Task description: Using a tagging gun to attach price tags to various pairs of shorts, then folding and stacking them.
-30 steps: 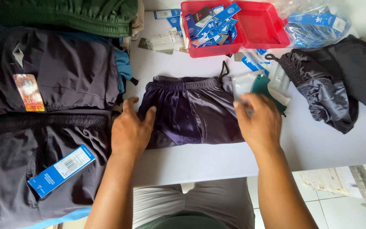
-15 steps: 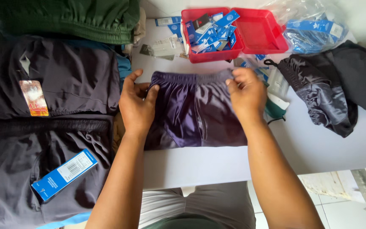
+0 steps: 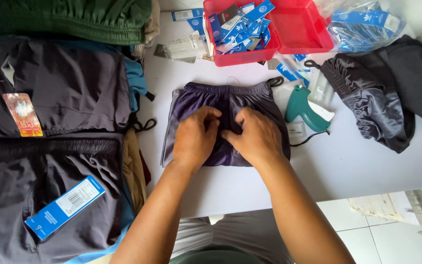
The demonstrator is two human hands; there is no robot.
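Satiny purple cloth shorts (image 3: 199, 100), glossy red plastic tray (image 3: 299, 29).

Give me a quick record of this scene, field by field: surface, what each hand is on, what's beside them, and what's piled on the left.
surface: white table
left hand: pressing on purple shorts
right hand: on the same shorts, fingers pinching fabric at the middle
right of shorts: teal tagging gun
behind: red tray of blue tags
left pile: dark folded garments, blue tag on top
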